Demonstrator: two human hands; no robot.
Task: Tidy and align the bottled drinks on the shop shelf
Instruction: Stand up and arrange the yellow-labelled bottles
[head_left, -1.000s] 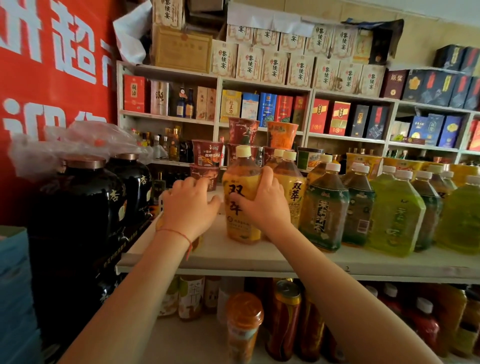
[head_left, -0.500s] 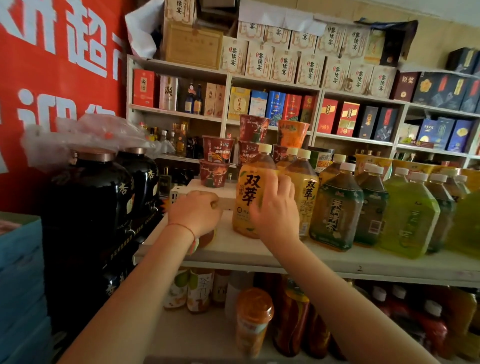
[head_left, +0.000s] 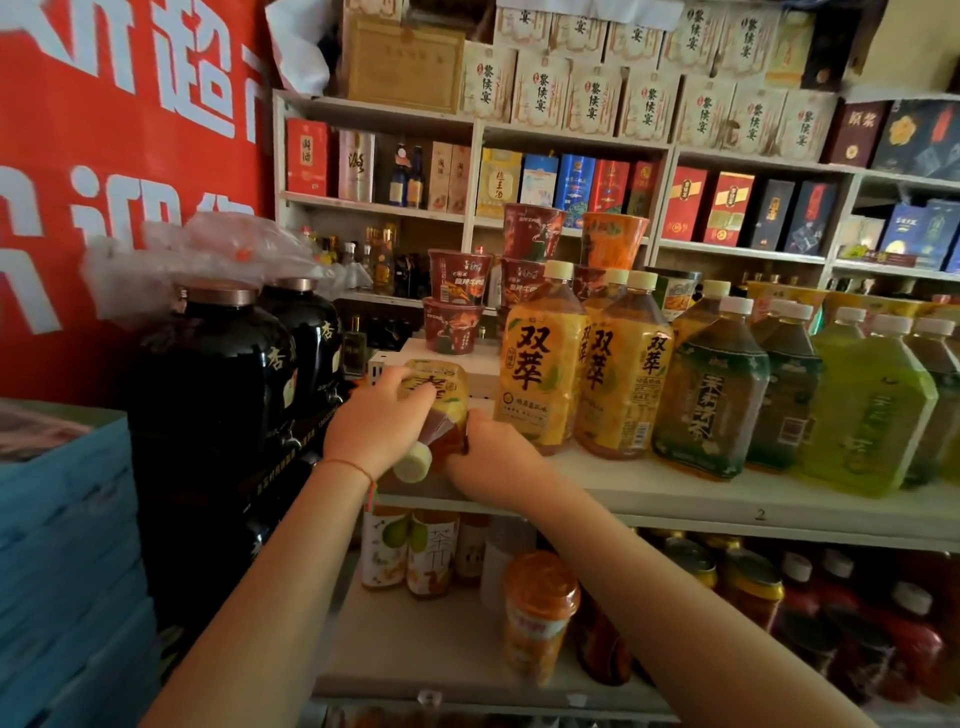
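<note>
- The left hand (head_left: 371, 426) curls its fingers (head_left: 410, 387) over a tipped amber tea bottle (head_left: 439, 415).
- The right hand (head_left: 493, 460) grips the bottle's underside; its fingers are hidden.
- Upright yellow-labelled bottles (head_left: 540, 364) stand just right of them on the shelf (head_left: 675, 499).

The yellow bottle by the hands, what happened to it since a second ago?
The right hand let go of the upright yellow bottle and moved left. Both hands now hold a lying bottle, its cap toward the camera; the left hand has pulled it into view. The row of green bottles stayed put.
</note>
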